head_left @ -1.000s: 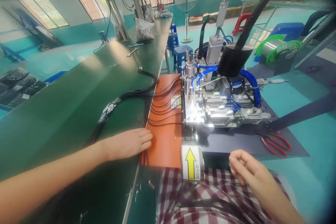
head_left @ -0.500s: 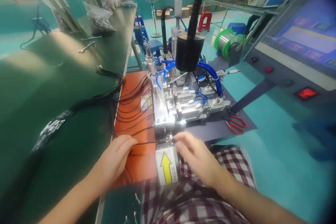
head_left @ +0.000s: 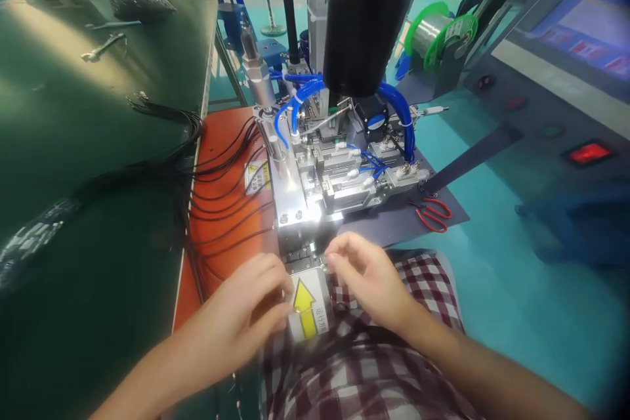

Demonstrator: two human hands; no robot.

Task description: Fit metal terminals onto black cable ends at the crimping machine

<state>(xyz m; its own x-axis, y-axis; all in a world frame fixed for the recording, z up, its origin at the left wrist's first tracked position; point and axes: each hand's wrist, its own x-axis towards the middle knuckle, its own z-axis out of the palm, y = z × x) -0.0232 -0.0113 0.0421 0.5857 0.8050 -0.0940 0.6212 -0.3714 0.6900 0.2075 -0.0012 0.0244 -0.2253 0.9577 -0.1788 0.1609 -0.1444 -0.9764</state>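
My left hand (head_left: 253, 305) is beside the white plate with a yellow arrow (head_left: 306, 305). Its fingers are half curled, the thumb is apart from them, and nothing shows between. My right hand (head_left: 369, 279) is at the right of the small metal fixture (head_left: 310, 259) at the machine's near end. Thumb and index tips are nearly together there, and anything between them is too small to make out. Behind both hands is the metal machine (head_left: 295, 193) with blue air hoses (head_left: 401, 102). Black cables (head_left: 226, 213) run from its left side across an orange board (head_left: 216, 134).
A green-topped table (head_left: 123, 223) with a cable bundle is at left. Red-handled pliers (head_left: 434, 215) lie on the dark base at right. A control panel (head_left: 556, 105) stands at far right, and a black nozzle (head_left: 367, 29) hangs above the machine. A green-rimmed wire spool (head_left: 440, 33) sits behind.
My left hand has let go of the black cable and moved right, to the arrow plate. My right hand has stayed by the fixture. The view has tilted down and shifted.
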